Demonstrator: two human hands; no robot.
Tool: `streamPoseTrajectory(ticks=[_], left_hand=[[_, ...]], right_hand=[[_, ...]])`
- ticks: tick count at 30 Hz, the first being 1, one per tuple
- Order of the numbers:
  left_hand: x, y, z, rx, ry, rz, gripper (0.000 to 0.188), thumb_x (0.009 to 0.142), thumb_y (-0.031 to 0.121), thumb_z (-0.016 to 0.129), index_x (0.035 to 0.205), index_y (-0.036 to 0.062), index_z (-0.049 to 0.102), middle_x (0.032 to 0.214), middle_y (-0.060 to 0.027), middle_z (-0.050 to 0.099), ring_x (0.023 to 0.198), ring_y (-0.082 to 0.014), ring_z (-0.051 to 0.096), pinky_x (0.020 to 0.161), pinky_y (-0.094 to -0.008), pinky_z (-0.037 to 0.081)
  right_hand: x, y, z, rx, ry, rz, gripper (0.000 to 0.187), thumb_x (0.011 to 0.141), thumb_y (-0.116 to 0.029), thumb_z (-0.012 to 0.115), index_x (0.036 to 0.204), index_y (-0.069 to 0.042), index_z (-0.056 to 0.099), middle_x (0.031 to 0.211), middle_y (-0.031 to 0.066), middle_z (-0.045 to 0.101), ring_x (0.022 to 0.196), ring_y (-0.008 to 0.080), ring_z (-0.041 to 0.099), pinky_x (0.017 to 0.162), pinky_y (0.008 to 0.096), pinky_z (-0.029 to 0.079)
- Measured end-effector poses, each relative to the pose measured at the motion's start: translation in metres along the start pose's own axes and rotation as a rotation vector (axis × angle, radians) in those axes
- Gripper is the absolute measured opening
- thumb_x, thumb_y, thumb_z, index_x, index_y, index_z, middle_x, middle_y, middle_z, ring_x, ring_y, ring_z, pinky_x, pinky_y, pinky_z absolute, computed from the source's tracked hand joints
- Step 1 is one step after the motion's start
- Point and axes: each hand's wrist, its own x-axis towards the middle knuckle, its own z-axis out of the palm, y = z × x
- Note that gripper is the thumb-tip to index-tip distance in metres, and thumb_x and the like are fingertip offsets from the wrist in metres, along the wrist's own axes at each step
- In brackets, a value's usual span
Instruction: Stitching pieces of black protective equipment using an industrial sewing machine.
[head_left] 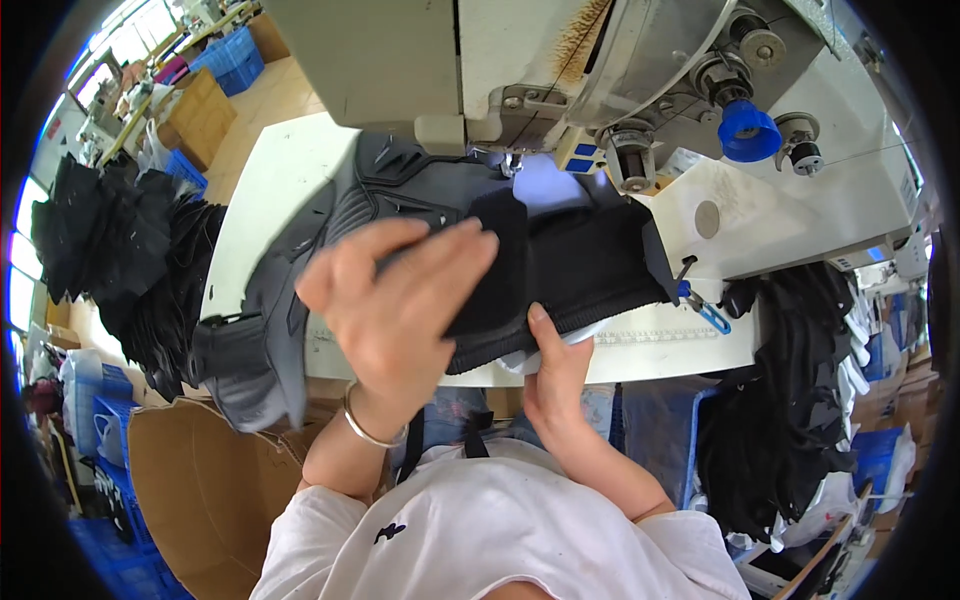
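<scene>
A grey and black garment (375,215) with ribbed and moulded-looking panels lies across the sewing machine table, its left part hanging over the front edge. A black fabric panel (590,258) with a ribbed band along its near edge is spread on its right. My right hand (562,365) grips that near edge, thumb on top and the other fingers hidden beneath. My left hand (395,290), slightly blurred, is over the garment with fingers stretched out and nothing in them. Whether it touches the cloth I cannot tell. Just beyond the cloth is the sewing machine's needle area (512,165).
Blue-handled thread snips (712,312) lie right of the panel. The machine head (390,60) overhangs the table's far side. Stacked black pieces (150,270) stand left, and more black cloth (790,400) hangs right. A cardboard box (200,490) is at lower left.
</scene>
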Motion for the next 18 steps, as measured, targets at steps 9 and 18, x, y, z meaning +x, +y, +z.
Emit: streamPoseTrajectory(ticks=[9, 18], left_hand=[[-0.04, 0.006, 0.014, 0.056, -0.019, 0.041, 0.023, 0.067, 0.023, 0.064, 0.086, 0.0167, 0.074, 0.094, 0.0073, 0.071, 0.08, -0.0073, 0.053, 0.075, -0.0243, 0.026], [-0.033, 0.006, 0.007, 0.018, -0.079, -0.011, 0.03, 0.063, 0.022, 0.062, 0.089, 0.014, 0.074, 0.097, 0.0055, 0.071, 0.078, -0.0076, 0.052, 0.075, -0.0262, 0.026]], right_hand=[[-0.004, 0.002, 0.005, 0.023, 0.028, 0.009, 0.052, 0.084, -0.003, 0.065, 0.13, -0.001, 0.041, 0.116, 0.0067, 0.055, 0.102, 0.0158, 0.056, 0.091, 0.0301, 0.045], [0.0, 0.007, 0.004, -0.011, 0.034, -0.025, 0.053, 0.084, -0.003, 0.065, 0.131, -0.001, 0.039, 0.123, 0.0083, 0.053, 0.111, 0.0173, 0.053, 0.096, 0.0308, 0.043]])
